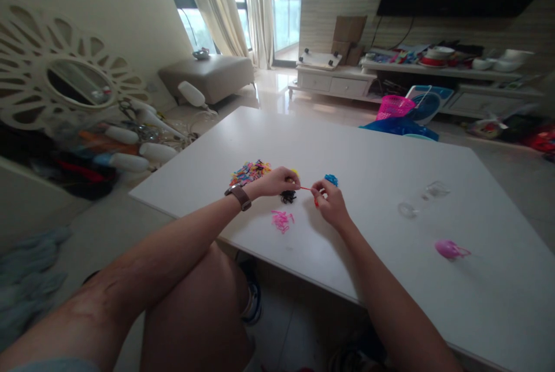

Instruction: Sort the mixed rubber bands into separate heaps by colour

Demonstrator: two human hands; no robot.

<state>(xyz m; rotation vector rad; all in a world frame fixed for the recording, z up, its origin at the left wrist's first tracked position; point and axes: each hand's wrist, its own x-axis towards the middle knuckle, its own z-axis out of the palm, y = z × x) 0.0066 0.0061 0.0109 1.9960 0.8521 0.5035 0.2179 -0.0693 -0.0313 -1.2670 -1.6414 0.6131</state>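
A thin red band (306,188) is stretched between my two hands above the white table (373,158). My left hand (281,181) pinches its left end, over a small black pile (288,197). The right end is in the closed fingers of my right hand (329,201), beside a blue pile (332,179). Some red pieces show under my right fingers. A mixed-colour pile (250,172) lies left of my left hand, and a pink pile (282,220) lies nearer the front edge. A bit of yellow shows behind my left hand.
On the table's right side are a clear plastic container (436,190), a clear round piece (407,209) and a pink object with a loop (450,249). A pink basket (394,107) stands beyond the far edge. My knee is below the front edge.
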